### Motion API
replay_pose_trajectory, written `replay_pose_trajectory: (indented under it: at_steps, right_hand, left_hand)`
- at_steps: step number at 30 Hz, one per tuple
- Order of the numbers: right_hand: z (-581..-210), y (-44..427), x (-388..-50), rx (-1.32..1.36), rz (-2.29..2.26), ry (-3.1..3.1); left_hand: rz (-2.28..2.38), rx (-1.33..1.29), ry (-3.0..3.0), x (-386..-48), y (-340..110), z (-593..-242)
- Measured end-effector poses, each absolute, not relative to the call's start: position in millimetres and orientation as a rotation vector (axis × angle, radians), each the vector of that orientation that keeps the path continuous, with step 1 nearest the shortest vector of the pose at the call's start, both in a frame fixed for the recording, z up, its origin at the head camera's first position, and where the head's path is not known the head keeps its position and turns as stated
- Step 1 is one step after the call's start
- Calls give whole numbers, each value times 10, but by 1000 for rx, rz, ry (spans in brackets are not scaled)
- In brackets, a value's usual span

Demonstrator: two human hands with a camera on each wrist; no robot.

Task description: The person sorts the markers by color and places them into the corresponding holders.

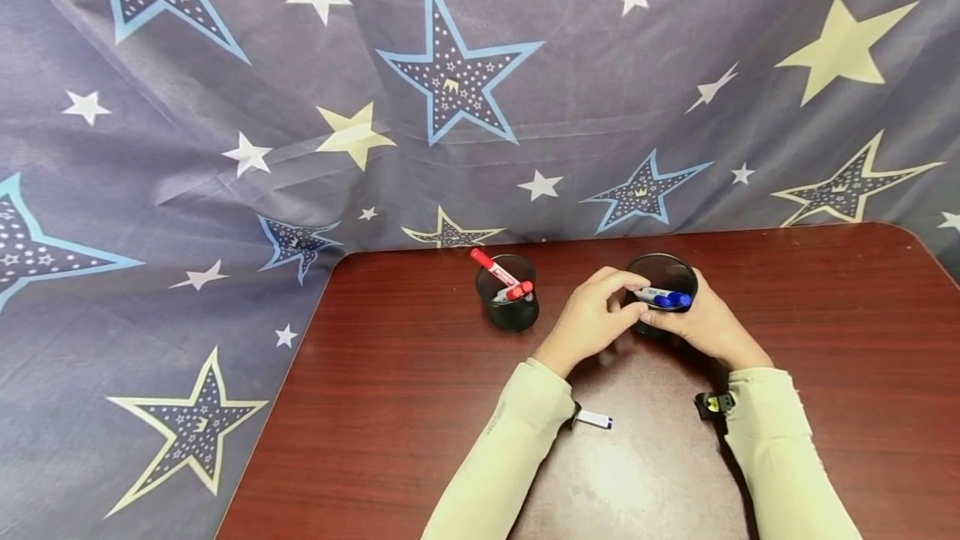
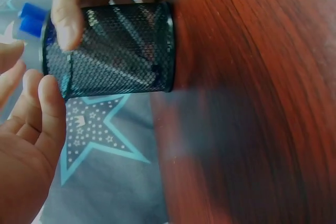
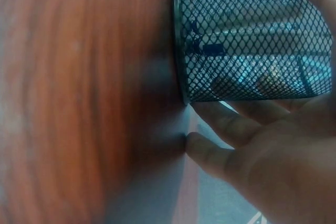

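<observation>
A black mesh pen cup (image 1: 660, 269) stands on the table, with blue-capped markers (image 1: 664, 298) leaning at its rim. My right hand (image 1: 712, 323) grips this cup from the right, its thumb across the near side and its fingers round the far side. At the cup's left, my left hand (image 1: 592, 315) is beside the rim with thumb and fingers apart. In the left wrist view the left fingers (image 2: 50, 103) are near the cup's top, and no marker shows between them. Through the mesh (image 3: 252, 35), marker barrels show inside.
A second black mesh cup (image 1: 512, 315) with red-capped markers (image 1: 495, 269) stands to the left. A white marker (image 1: 595, 419) with a blue end lies on the brown table (image 1: 390, 407), partly hidden by the left wrist. A star-patterned cloth (image 1: 585, 90) hangs behind the table.
</observation>
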State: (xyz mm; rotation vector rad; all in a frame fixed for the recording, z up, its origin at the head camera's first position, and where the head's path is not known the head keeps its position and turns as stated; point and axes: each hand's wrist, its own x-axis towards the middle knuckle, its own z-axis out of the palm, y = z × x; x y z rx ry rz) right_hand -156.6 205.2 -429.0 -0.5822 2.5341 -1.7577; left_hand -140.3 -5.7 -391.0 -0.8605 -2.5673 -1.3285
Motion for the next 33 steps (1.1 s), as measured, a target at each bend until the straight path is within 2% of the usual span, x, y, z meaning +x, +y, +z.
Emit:
replay_pose_trajectory:
  at_steps: [6,14,22,33]
  right_hand:
    - [-4277,2064,-1491,-372,-1627,2588]
    - [-4228,2068,-1467,-332,-1598,2580]
    - [-4227,2087,-1460,-326,-1618,2561]
    - [-4258,2085,-1477,-346,-1617,2561]
  left_hand:
    - [-1295,-799,-2714,-1256,-286,-3867]
    - [-1073,-876,-3117,-994,-815,-3862]
    - [-934,-728,-3244,-746,-1275,-3912]
    - [-692,-573,-3255,-575,-1454,-4096]
